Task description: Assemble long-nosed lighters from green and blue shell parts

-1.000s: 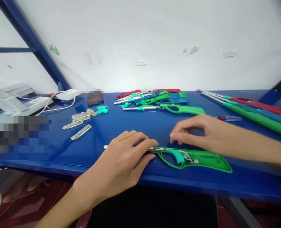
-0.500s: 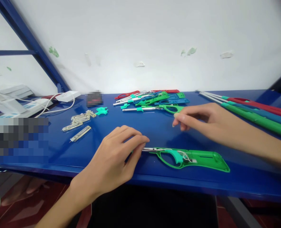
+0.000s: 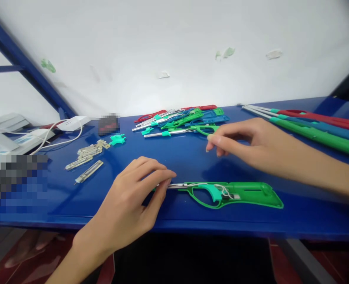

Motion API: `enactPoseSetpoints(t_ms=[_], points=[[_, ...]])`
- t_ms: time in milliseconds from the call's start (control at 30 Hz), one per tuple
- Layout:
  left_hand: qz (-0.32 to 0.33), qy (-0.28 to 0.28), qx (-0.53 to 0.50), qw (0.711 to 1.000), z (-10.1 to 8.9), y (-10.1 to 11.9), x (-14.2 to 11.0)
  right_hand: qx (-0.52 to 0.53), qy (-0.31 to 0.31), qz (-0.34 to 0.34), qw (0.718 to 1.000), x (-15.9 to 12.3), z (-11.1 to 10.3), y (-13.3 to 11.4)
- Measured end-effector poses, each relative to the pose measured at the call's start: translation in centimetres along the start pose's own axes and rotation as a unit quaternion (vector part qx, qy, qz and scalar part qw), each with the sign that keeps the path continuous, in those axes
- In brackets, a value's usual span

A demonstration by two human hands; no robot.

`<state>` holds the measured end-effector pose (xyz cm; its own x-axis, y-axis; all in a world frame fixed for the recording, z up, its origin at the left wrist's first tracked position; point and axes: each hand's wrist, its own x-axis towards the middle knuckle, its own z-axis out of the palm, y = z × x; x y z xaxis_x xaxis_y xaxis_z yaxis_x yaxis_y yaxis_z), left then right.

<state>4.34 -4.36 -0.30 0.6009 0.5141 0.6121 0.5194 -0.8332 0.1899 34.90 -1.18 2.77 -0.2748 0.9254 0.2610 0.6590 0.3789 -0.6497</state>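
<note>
An opened green gas lighter half (image 3: 251,194) lies near the table's front edge, with a teal trigger (image 3: 211,193), white wires and a metal tube (image 3: 179,186) showing. My left hand (image 3: 139,195) has thumb and forefinger closed on the tube at its left part; the tip is hidden behind the fingers. My right hand (image 3: 245,140) is held above the table, thumb and fingertips pressed together. Whatever may be in that pinch is hidden. Just behind its fingertips is the looped handle of another green lighter (image 3: 205,130), and I cannot tell whether they touch.
Several red, blue and green lighter parts (image 3: 189,118) are piled by the wall. Finished-looking lighters (image 3: 316,136) lie at the right. Clear plastic pieces with metal inside (image 3: 88,171) and teal plastic parts (image 3: 117,139) are on the left, near a white cable (image 3: 79,134).
The whole view has shifted and tilted slightly, so most things appear farther left. Both hands keep nearly the same pose, the left still on the tube.
</note>
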Motion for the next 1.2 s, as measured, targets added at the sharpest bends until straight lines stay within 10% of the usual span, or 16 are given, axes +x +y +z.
enactPoseSetpoints(t_ms=[1200], points=[[0.002, -0.038, -0.012, 0.999, -0.1, 0.2, -0.1, -0.04, 0.02, -0.064, 0.997, 0.2, 0.9, 1.1]])
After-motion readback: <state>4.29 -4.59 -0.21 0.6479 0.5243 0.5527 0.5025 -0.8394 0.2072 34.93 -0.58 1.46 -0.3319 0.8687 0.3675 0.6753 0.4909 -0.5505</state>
